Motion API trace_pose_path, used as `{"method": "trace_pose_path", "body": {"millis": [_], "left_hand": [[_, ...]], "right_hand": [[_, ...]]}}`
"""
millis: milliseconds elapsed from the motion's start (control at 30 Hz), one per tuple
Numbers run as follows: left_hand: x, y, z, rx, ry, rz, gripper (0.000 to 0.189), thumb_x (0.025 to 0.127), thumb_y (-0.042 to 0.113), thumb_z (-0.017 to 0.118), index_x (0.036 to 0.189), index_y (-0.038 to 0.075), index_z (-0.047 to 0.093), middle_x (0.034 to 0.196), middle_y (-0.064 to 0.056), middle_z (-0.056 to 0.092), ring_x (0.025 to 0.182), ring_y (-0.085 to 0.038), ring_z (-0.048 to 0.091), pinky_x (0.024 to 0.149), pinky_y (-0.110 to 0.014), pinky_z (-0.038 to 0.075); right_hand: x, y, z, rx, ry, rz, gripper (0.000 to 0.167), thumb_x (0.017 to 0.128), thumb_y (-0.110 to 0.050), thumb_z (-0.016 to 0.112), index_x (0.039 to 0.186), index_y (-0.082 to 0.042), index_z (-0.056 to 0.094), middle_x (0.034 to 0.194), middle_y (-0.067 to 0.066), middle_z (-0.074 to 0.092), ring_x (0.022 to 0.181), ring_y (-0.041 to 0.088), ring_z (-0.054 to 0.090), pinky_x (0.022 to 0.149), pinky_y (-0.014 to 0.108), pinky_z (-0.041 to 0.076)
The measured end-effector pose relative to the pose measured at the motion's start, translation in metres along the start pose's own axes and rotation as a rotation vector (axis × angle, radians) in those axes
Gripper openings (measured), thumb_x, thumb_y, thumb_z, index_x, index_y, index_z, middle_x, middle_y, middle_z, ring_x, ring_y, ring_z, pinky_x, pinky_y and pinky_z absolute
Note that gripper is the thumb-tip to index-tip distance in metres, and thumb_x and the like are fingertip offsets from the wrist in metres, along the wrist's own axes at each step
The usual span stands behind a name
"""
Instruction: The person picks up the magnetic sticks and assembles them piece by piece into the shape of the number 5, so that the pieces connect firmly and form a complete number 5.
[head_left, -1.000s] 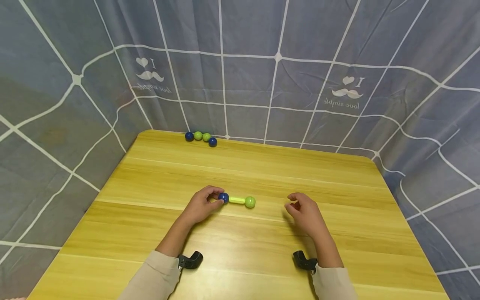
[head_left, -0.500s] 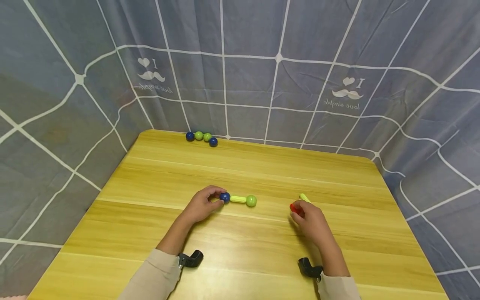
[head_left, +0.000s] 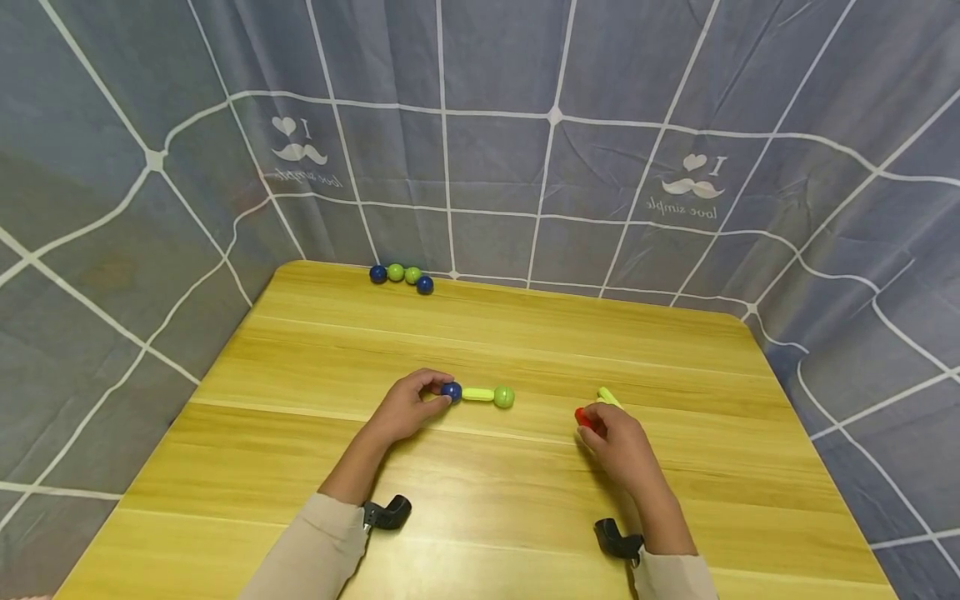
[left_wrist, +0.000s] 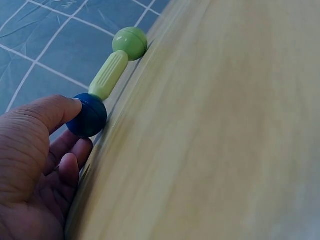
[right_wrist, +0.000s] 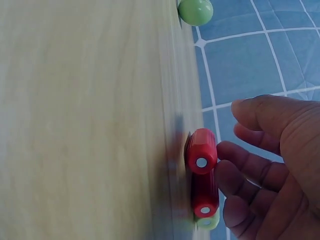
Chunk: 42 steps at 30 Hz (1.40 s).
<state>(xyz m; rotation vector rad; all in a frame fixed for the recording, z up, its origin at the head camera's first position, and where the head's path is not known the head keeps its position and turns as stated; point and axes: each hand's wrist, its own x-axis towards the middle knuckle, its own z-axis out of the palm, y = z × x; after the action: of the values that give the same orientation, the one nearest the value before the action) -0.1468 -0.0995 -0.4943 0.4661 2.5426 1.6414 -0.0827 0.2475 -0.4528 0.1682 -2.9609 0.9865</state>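
My left hand [head_left: 405,408] pinches a dark blue ball [left_wrist: 89,117] between thumb and fingers. From that ball a yellow-green rod [head_left: 477,394] runs right to a green ball [head_left: 504,397], making one straight joined piece on the table. To the right, my right hand [head_left: 618,440] is beside loose rods, its fingers loosely bent. In the right wrist view a red rod [right_wrist: 202,152] with a pale dot on its end lies by the fingertips. Another red rod [right_wrist: 205,195] and a green rod [right_wrist: 207,221] lie beside it. The thumb is apart from the rods.
At the table's back left edge sits a row of two blue balls and two green balls [head_left: 396,272]. The wooden table [head_left: 480,483] is bordered by a grey curtain [head_left: 495,158] with white lines. A black strap device sits on each wrist.
The red and green rods have come into view at my right hand, which has shifted slightly right and nearer me. My left hand and the joined piece have edged slightly right.
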Motion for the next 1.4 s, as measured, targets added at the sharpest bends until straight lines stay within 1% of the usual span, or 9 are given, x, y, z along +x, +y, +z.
{"method": "trace_pose_path", "body": {"millis": [167,300,467,667,900,1033,1167,1400], "left_hand": [[0.004,-0.001,0.002,0.003,0.000,0.004,0.027,0.091,0.009,0.070,0.118,0.004,0.069,0.107,-0.002,0.066,0.099,-0.021,0.060,0.090,-0.041,0.048],[0.009,-0.002,0.005,-0.003,0.003,-0.002,0.027,0.091,0.009,0.070,0.118,0.004,0.069,0.108,-0.003,0.066,0.100,-0.021,0.061,0.091,-0.040,0.048],[0.014,0.000,0.011,-0.010,0.002,-0.007,0.027,0.090,0.009,0.071,0.117,0.004,0.069,0.109,-0.004,0.067,0.100,-0.022,0.061,0.091,-0.040,0.048],[0.019,0.002,0.018,-0.007,0.004,-0.007,0.027,0.090,0.009,0.071,0.117,0.005,0.070,0.108,-0.004,0.067,0.098,-0.021,0.061,0.090,-0.040,0.049],[0.025,0.004,0.021,-0.003,0.010,-0.017,0.027,0.090,0.013,0.072,0.117,0.008,0.070,0.105,-0.002,0.068,0.098,-0.020,0.061,0.090,-0.040,0.049],[0.027,0.006,0.022,0.002,0.006,-0.015,0.027,0.090,0.012,0.072,0.117,0.008,0.070,0.106,-0.003,0.068,0.097,-0.020,0.062,0.089,-0.040,0.049],[0.029,0.007,0.023,0.016,-0.002,-0.019,0.028,0.090,0.014,0.072,0.117,0.009,0.070,0.106,-0.002,0.069,0.097,-0.019,0.062,0.089,-0.040,0.049],[0.029,0.005,0.024,0.037,0.003,-0.034,0.027,0.092,0.015,0.071,0.118,0.010,0.070,0.109,-0.001,0.068,0.098,-0.019,0.061,0.090,-0.041,0.049]], "right_hand": [[0.000,0.000,0.002,0.005,0.015,0.004,0.024,0.091,-0.009,0.071,0.112,0.000,0.066,0.097,0.007,0.066,0.086,0.022,0.060,0.078,0.041,0.051],[0.000,0.002,0.005,0.003,0.012,0.011,0.023,0.090,-0.009,0.072,0.111,-0.001,0.065,0.097,0.008,0.066,0.086,0.022,0.060,0.079,0.042,0.051],[-0.001,0.001,0.009,0.007,-0.006,0.010,0.019,0.089,-0.009,0.073,0.106,-0.004,0.066,0.093,0.004,0.067,0.083,0.019,0.060,0.078,0.041,0.050],[0.000,-0.002,0.015,0.002,-0.013,0.009,0.021,0.086,-0.008,0.076,0.105,-0.005,0.067,0.090,0.002,0.067,0.082,0.018,0.060,0.076,0.040,0.050],[0.006,-0.003,0.019,0.016,-0.035,0.022,0.020,0.087,-0.006,0.074,0.105,-0.006,0.065,0.087,0.001,0.064,0.077,0.015,0.056,0.073,0.036,0.048],[0.008,-0.005,0.024,0.081,-0.039,0.035,0.022,0.088,-0.006,0.071,0.109,-0.006,0.064,0.089,0.002,0.063,0.077,0.015,0.055,0.071,0.033,0.048],[0.012,-0.011,0.031,0.183,-0.048,0.069,0.024,0.090,-0.006,0.070,0.113,-0.006,0.064,0.094,0.003,0.063,0.081,0.016,0.057,0.071,0.030,0.048],[0.025,-0.030,0.046,0.337,-0.064,0.106,0.022,0.091,-0.005,0.067,0.113,-0.005,0.063,0.091,0.005,0.061,0.076,0.017,0.053,0.061,0.025,0.045]]}}
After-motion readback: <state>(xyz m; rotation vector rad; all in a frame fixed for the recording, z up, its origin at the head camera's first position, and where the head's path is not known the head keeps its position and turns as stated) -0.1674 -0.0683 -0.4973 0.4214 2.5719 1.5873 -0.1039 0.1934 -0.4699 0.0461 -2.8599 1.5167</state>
